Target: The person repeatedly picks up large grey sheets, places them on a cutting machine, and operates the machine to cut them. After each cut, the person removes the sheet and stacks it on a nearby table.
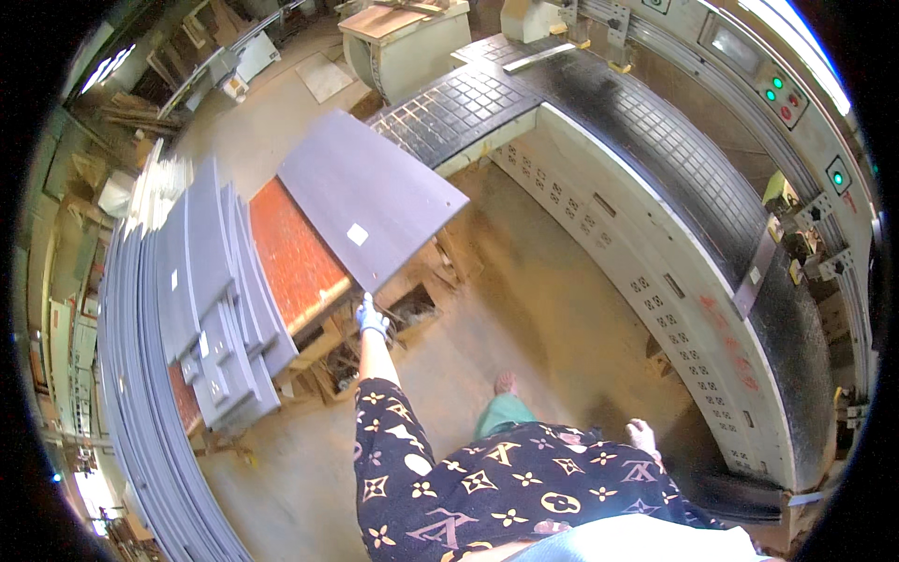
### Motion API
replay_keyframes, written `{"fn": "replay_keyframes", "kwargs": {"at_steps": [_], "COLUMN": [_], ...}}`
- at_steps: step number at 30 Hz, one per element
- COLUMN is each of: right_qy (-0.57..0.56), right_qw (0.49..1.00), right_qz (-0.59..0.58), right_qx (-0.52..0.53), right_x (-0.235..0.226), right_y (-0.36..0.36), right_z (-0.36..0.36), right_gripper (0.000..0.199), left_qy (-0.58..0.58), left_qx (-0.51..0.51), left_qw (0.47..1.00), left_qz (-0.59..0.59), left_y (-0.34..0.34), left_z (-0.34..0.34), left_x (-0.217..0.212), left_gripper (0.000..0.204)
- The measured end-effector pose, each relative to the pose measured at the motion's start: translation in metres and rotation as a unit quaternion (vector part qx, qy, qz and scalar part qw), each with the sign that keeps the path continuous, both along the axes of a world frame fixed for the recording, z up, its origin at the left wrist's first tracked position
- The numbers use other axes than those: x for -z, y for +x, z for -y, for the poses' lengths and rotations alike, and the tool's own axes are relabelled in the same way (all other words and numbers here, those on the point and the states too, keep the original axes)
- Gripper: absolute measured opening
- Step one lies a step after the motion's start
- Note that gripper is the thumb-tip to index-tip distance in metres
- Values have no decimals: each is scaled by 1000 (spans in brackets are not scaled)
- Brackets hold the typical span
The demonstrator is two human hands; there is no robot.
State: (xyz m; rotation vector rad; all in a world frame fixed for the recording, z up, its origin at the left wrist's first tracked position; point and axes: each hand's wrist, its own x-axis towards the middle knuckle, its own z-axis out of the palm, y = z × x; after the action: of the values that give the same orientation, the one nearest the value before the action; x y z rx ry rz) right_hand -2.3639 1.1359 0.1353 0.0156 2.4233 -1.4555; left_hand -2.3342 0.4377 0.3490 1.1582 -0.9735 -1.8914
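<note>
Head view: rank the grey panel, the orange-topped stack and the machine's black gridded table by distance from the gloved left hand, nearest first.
1. Grey panel: gripped at its near corner by the left hand.
2. Orange-topped stack: just left of the hand, under the panel.
3. Black gridded table: farthest, up and right, beyond the panel's far edge.

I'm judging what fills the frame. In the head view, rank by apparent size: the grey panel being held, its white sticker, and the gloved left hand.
1. Grey panel
2. Gloved left hand
3. White sticker; it sits farther away, so its true size is unsure.
</note>
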Motion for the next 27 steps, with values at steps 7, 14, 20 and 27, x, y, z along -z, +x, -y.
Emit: {"fn": "replay_keyframes", "kwargs": {"at_steps": [7,14,20,27], "right_qy": [-33,-406,-464,-305], "right_qw": [995,874,866,944], "right_qz": [-75,191,182,-98], "right_qx": [-56,-187,-33,83], "right_x": [-6,-101,-100,-118], "right_y": [-43,-114,-149,-90], "right_z": [-48,100,94,-155], "right_gripper": [30,35,27,25], "left_qy": [45,21,38,149], "left_qx": [90,430,316,372], "left_qw": [995,897,926,901], "left_qz": [-6,-95,-202,-166], "left_y": [-2,-61,-61,119], "left_z": [-103,-356,-400,-440], "left_x": [70,124,148,175], "left_gripper": [29,23,48,53]}}
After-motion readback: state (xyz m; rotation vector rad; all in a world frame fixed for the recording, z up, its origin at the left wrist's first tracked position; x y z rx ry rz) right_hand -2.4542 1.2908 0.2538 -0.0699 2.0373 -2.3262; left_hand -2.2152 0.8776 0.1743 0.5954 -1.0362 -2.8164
